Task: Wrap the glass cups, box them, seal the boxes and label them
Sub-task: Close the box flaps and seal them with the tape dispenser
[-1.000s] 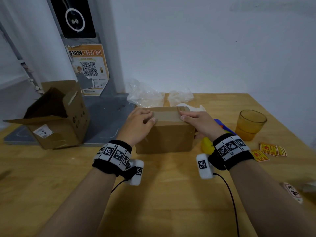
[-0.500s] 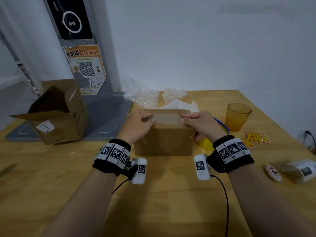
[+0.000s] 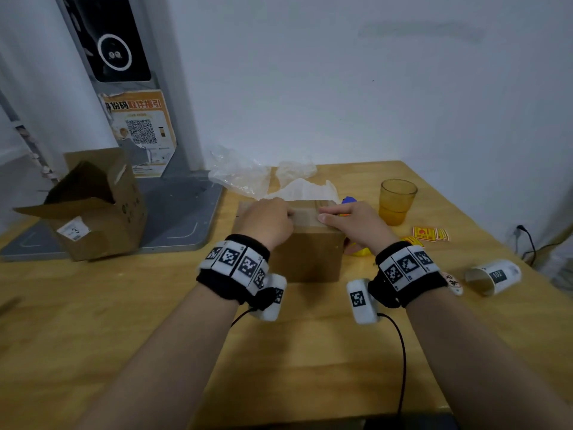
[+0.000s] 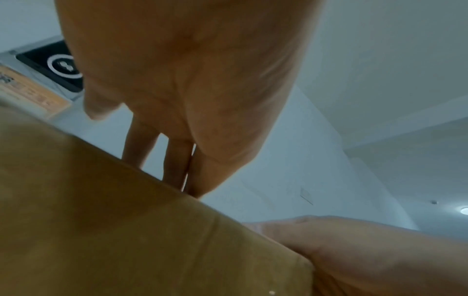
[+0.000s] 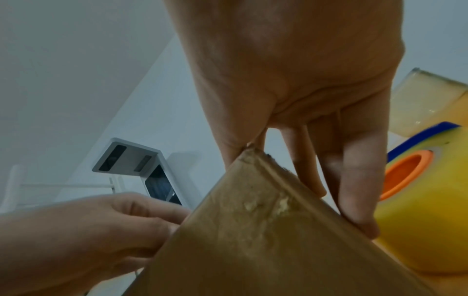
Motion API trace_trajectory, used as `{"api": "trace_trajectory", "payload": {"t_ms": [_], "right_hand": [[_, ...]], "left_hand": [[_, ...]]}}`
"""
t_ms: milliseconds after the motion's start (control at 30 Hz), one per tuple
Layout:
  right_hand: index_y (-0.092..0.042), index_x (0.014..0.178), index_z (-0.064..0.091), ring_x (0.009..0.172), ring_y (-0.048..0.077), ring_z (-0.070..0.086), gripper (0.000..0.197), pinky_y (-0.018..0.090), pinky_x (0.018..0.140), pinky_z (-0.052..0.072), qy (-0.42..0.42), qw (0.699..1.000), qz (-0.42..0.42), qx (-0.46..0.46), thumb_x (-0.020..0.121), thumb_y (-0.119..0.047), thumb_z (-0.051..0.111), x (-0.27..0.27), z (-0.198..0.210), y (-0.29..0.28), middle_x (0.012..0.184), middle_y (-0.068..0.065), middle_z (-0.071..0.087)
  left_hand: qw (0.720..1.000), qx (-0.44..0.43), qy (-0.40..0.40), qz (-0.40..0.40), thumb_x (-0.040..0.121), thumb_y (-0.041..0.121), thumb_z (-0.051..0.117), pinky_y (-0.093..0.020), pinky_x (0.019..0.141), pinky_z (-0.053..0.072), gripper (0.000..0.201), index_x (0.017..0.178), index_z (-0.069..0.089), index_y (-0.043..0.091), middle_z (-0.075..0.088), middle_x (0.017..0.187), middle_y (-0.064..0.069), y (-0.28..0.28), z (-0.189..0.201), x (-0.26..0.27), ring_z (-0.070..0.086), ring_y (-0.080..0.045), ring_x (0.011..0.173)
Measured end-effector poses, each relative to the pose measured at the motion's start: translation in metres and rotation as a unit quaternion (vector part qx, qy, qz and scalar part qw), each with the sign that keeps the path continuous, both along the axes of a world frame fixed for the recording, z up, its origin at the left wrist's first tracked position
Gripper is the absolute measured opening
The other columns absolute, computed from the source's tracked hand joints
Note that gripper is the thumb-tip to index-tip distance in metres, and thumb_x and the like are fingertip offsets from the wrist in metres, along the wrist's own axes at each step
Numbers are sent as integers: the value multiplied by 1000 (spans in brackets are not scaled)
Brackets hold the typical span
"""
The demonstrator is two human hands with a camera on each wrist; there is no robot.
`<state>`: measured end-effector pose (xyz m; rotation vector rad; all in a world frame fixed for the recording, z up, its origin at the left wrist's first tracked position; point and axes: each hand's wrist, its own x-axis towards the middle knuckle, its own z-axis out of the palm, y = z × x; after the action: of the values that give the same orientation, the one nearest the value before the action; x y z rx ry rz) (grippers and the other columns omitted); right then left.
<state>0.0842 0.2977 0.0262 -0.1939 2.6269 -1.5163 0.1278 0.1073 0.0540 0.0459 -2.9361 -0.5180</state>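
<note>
Under both hands' grip (image 3: 305, 217), seemingly pressed flat, sits the box (image 3: 305, 252).

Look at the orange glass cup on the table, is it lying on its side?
No, the orange glass cup stands upright on the wooden table, to the right of the small box under both hands.

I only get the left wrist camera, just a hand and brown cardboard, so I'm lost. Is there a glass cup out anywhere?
Observer: Yes, an amber glass cup stands upright and unwrapped on the table, right of the closed box.
Operator: Are the labels close?
Observer: Red-and-yellow stickers lie on the table just in front of that cup.
Operator: Any other box?
Observer: An open cardboard box sits at the far left.
</note>
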Motion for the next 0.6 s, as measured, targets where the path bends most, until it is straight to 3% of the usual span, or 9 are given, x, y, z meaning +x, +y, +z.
{"api": "trace_trajectory", "payload": {"t_ms": [67,167,233,333,400,467,600], "right_hand": [[-37,112,77,73,24,74,20,38,62,65,-13,1000,9,-4,94,-44,71,-1,5,9,102,-8,72],[-24,102,76,72,27,76,22,40,69,65,-37,998,-40,-5,99,-42,64,-16,6,30,99,-2,75],[-16,103,74,67,25,70,31,42,71,63,-13,988,-95,118,99,-42,59,-36,0,46,86,-2,73],[-2,100,70,60,26,56,41,33,60,48,-19,943,-134,305,95,-40,57,-58,-14,61,74,11,66],[-2,95,63,64,28,54,38,34,61,43,-67,943,-107,308,99,-39,58,-69,-25,63,78,17,66],[-6,104,60,68,29,56,32,37,63,45,-103,953,-94,268,100,-38,60,-78,-33,61,85,17,66],[-7,98,53,78,33,66,33,41,67,53,-124,963,-109,213,97,-38,65,-90,-44,57,77,10,54]], "left_hand": [[1000,12,10,-14,102,17,52,-30,85,50,34,127,73,28,72,125,1,13,0,-5,67,-21,106],[1000,4,19,-3,103,21,57,-30,77,51,26,119,77,26,76,117,0,19,-3,-14,70,-22,99],[1000,0,20,2,102,28,62,-30,78,53,21,114,79,26,77,112,1,18,-4,-20,70,-21,98],[1000,-14,19,2,97,35,69,-35,84,59,15,101,82,29,78,102,4,16,0,-29,71,-20,93],[1000,-21,15,5,94,35,72,-36,83,60,11,95,82,29,79,98,4,17,4,-34,71,-20,90],[1000,-24,7,6,92,34,75,-34,82,59,9,93,83,30,79,96,4,17,6,-38,71,-20,91],[999,-32,1,-1,91,35,75,-31,81,57,10,94,83,30,79,98,5,16,8,-40,71,-19,93]]}}
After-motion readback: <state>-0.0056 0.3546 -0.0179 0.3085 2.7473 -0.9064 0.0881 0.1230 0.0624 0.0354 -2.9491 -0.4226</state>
